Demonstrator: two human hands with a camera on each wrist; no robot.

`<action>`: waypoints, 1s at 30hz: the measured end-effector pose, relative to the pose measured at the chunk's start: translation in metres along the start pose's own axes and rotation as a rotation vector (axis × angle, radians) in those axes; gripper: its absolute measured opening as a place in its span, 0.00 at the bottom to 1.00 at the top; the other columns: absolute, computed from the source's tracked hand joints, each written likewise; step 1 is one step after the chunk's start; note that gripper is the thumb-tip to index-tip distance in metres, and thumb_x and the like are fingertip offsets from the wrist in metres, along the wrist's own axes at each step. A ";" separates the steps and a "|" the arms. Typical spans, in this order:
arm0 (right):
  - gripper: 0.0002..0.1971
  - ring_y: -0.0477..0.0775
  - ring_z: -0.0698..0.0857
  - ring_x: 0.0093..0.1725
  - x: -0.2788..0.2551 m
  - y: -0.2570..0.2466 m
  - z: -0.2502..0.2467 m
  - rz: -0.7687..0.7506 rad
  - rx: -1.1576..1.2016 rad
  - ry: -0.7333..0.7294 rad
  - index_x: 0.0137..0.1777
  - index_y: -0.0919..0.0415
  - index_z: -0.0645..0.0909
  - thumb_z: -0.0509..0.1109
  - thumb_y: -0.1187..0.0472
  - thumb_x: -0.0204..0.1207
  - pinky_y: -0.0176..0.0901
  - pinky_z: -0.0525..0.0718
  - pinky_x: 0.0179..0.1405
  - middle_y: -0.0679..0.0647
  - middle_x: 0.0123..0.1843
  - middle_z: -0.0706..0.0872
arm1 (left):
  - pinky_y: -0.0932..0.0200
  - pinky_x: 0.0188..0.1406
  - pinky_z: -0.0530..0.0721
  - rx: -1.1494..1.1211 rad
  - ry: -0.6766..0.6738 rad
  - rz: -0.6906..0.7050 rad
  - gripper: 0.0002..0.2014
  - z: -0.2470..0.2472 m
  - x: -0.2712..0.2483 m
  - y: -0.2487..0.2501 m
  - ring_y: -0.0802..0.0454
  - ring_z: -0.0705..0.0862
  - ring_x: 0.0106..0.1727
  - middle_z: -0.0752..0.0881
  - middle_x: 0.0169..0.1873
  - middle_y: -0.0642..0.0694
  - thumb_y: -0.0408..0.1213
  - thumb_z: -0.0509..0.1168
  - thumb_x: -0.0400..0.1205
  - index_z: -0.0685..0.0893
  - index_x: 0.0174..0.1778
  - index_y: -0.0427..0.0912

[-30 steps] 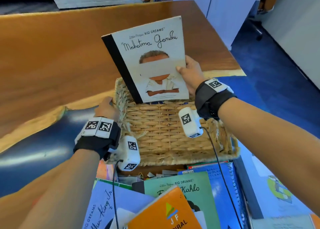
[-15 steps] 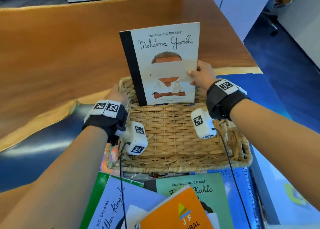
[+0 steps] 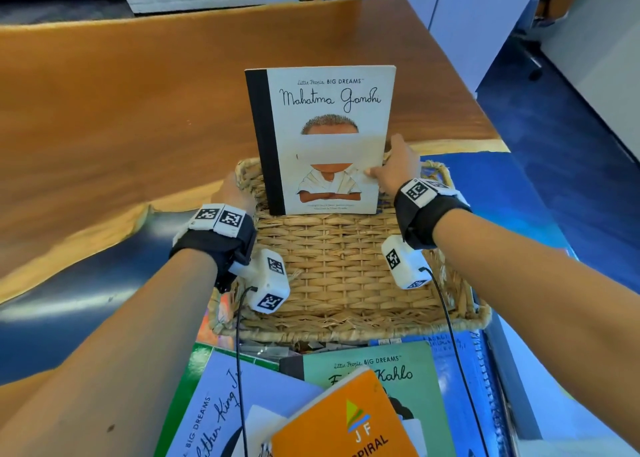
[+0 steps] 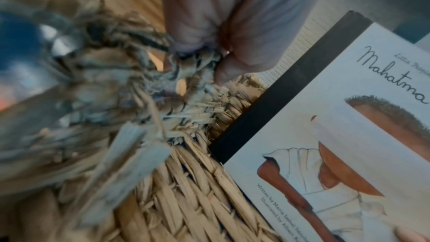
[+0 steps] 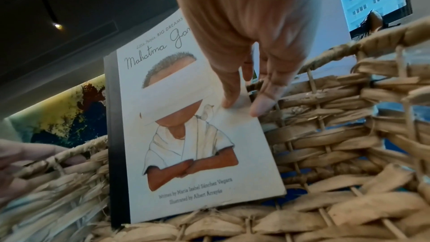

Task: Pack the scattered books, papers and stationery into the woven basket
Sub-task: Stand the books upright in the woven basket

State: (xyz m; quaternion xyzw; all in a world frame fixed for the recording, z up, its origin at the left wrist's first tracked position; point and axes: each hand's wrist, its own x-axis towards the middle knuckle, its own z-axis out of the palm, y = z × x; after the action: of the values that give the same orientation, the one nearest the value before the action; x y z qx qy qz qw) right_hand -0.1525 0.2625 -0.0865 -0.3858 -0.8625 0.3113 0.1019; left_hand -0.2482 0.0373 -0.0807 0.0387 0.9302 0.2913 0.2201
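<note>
Book [image 3: 325,138] now upright, right hand [image 3: 394,169] pinching.

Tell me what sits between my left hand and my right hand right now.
The Mahatma Gandhi book stands upright in the woven basket, between the left hand gripping the rim and the right hand pinching its edge; the head view shows it.

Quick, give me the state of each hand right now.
Left hand: fingers curled round the woven basket rim at its far left corner.
Right hand: pinching the right edge of the Gandhi book, which stands upright inside the basket.
</note>
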 end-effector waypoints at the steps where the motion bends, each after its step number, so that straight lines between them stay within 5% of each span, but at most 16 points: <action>1: 0.23 0.64 0.81 0.57 0.001 0.001 -0.001 0.000 0.007 -0.014 0.61 0.68 0.70 0.75 0.62 0.72 0.48 0.76 0.48 0.64 0.58 0.81 | 0.51 0.47 0.75 -0.006 0.001 0.005 0.26 0.000 -0.001 -0.002 0.35 0.80 0.56 0.79 0.64 0.36 0.32 0.56 0.85 0.61 0.80 0.48; 8: 0.22 0.61 0.81 0.55 -0.008 0.011 -0.027 0.067 0.095 -0.138 0.64 0.65 0.71 0.74 0.58 0.74 0.59 0.83 0.57 0.60 0.58 0.78 | 0.45 0.56 0.77 0.009 0.048 -0.026 0.28 -0.001 -0.016 0.008 0.32 0.76 0.65 0.75 0.68 0.33 0.30 0.59 0.83 0.60 0.79 0.41; 12: 0.17 0.59 0.83 0.51 -0.023 0.025 -0.070 0.036 0.271 -0.086 0.65 0.63 0.71 0.68 0.62 0.78 0.48 0.85 0.47 0.55 0.60 0.73 | 0.44 0.68 0.70 -0.030 0.115 0.098 0.32 0.001 -0.043 0.043 0.34 0.65 0.74 0.66 0.74 0.32 0.26 0.60 0.79 0.57 0.80 0.39; 16: 0.11 0.55 0.81 0.40 -0.045 0.067 -0.123 0.122 0.388 0.021 0.60 0.62 0.73 0.66 0.63 0.79 0.42 0.82 0.38 0.57 0.55 0.76 | 0.57 0.43 0.74 -0.124 -0.014 0.327 0.26 0.027 -0.087 0.091 0.42 0.79 0.60 0.69 0.72 0.37 0.32 0.59 0.82 0.62 0.78 0.40; 19: 0.07 0.53 0.79 0.36 -0.067 0.118 -0.149 0.265 0.395 0.050 0.49 0.59 0.72 0.69 0.64 0.77 0.42 0.79 0.35 0.58 0.52 0.79 | 0.65 0.29 0.72 -0.170 -0.193 0.447 0.17 0.069 -0.130 0.126 0.50 0.77 0.43 0.75 0.65 0.42 0.32 0.58 0.84 0.72 0.70 0.40; 23: 0.13 0.56 0.77 0.38 -0.099 0.194 -0.158 0.450 0.314 0.016 0.37 0.51 0.70 0.71 0.65 0.74 0.39 0.69 0.28 0.64 0.54 0.81 | 0.60 0.39 0.74 -0.207 -0.450 0.559 0.07 0.137 -0.184 0.154 0.52 0.78 0.40 0.80 0.39 0.49 0.29 0.57 0.83 0.80 0.46 0.41; 26: 0.09 0.59 0.82 0.50 -0.124 0.236 -0.155 0.567 0.222 -0.008 0.49 0.58 0.78 0.74 0.64 0.72 0.43 0.76 0.42 0.63 0.55 0.78 | 0.63 0.40 0.71 -0.090 -0.558 0.515 0.08 0.186 -0.211 0.160 0.53 0.73 0.35 0.76 0.33 0.48 0.27 0.57 0.81 0.79 0.40 0.41; 28: 0.20 0.63 0.79 0.64 -0.139 0.258 -0.153 0.602 0.111 -0.055 0.61 0.64 0.78 0.75 0.61 0.71 0.47 0.74 0.52 0.63 0.58 0.79 | 0.62 0.32 0.70 -0.012 -0.578 0.451 0.10 0.213 -0.220 0.162 0.47 0.72 0.34 0.74 0.31 0.41 0.26 0.57 0.79 0.75 0.33 0.39; 29: 0.24 0.64 0.78 0.65 -0.146 0.264 -0.149 0.599 0.073 -0.081 0.65 0.62 0.77 0.76 0.58 0.69 0.47 0.73 0.52 0.62 0.58 0.80 | 0.58 0.37 0.74 0.025 -0.592 0.389 0.06 0.222 -0.221 0.162 0.42 0.76 0.40 0.77 0.38 0.36 0.27 0.58 0.79 0.79 0.40 0.38; 30: 0.29 0.65 0.77 0.66 -0.153 0.270 -0.146 0.618 0.046 -0.099 0.68 0.57 0.76 0.77 0.53 0.66 0.47 0.73 0.54 0.61 0.60 0.81 | 0.52 0.51 0.77 0.046 -0.580 0.303 0.12 0.233 -0.221 0.161 0.36 0.78 0.55 0.78 0.53 0.32 0.31 0.60 0.80 0.79 0.59 0.37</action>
State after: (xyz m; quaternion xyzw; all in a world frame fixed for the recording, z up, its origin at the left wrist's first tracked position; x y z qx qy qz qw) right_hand 0.1747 0.3549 -0.1285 -0.6115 -0.7011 0.3655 -0.0307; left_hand 0.0420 0.2487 -0.0757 0.2627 0.8188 0.2766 0.4290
